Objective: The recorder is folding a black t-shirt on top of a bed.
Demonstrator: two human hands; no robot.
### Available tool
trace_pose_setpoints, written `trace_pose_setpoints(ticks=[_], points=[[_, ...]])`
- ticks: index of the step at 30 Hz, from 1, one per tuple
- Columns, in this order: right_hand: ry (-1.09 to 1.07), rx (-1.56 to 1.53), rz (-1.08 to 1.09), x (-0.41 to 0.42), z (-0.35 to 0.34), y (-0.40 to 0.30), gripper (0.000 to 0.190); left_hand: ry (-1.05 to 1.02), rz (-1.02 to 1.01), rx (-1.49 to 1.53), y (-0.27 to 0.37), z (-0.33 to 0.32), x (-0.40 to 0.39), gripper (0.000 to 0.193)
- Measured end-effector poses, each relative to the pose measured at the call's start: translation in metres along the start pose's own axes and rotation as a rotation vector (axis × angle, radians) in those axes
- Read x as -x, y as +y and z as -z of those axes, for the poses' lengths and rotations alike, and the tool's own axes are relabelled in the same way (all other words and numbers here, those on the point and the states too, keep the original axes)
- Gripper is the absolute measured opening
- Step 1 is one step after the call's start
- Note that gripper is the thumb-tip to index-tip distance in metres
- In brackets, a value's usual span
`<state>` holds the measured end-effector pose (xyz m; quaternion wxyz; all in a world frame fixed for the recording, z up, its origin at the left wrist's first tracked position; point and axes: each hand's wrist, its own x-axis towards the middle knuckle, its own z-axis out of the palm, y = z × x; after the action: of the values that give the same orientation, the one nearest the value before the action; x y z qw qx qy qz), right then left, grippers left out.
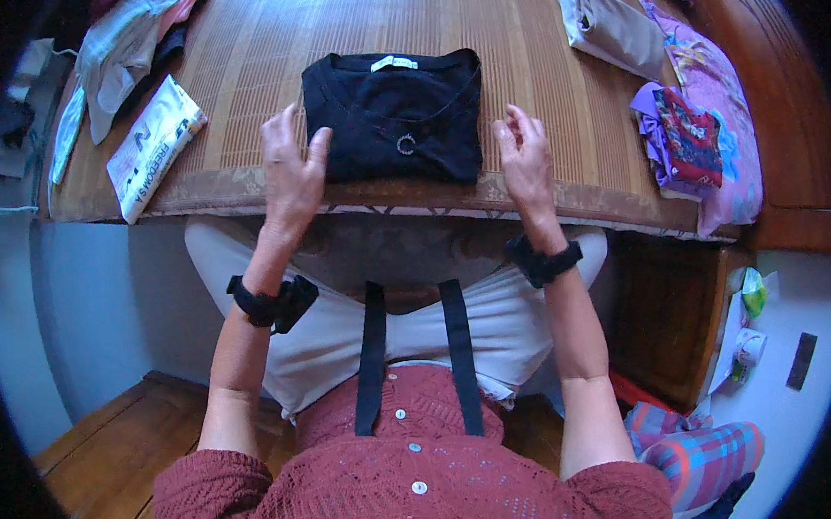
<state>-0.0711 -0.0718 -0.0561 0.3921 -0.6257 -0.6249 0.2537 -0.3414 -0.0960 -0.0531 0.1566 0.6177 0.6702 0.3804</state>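
Observation:
A black round-necked top (409,129) lies folded into a neat rectangle on the slatted bamboo mat (250,64), its neckline facing up. A white label (394,64) shows inside the collar, and a ring-shaped ornament (406,144) sits on the chest. My left hand (290,160) is at the top's left edge, thumb apart from the fingers, holding nothing. On the other side my right hand (525,151) hovers a little off the right edge with bent fingers and nothing in it. Both wrists wear black straps.
A folded white garment with printed lettering (156,150) lies at left, near a heap of clothes (126,56). At right are folded beige cloth (618,30), a red patterned garment on purple cloth (687,136) and a pink floral pillow (720,95). The mat's front edge borders my knees.

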Motion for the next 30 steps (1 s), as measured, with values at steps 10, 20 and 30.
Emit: trace_pose_setpoints(ticks=[10, 20, 30], points=[[-0.212, 0.088, -0.344, -0.030, -0.046, -0.011, 0.066, -0.320, 0.212, 0.104, -0.011, -0.007, -0.031, 0.058], [-0.461, -1.133, -0.551, 0.010, 0.006, -0.005, 0.061, -0.599, 0.520, 0.843, 0.063, 0.026, 0.004, 0.056], [-0.324, -1.060, -0.400, 0.031, 0.214, 0.026, 0.067, -0.899, 0.430, 0.866, 0.207, -0.060, 0.002, 0.086]])
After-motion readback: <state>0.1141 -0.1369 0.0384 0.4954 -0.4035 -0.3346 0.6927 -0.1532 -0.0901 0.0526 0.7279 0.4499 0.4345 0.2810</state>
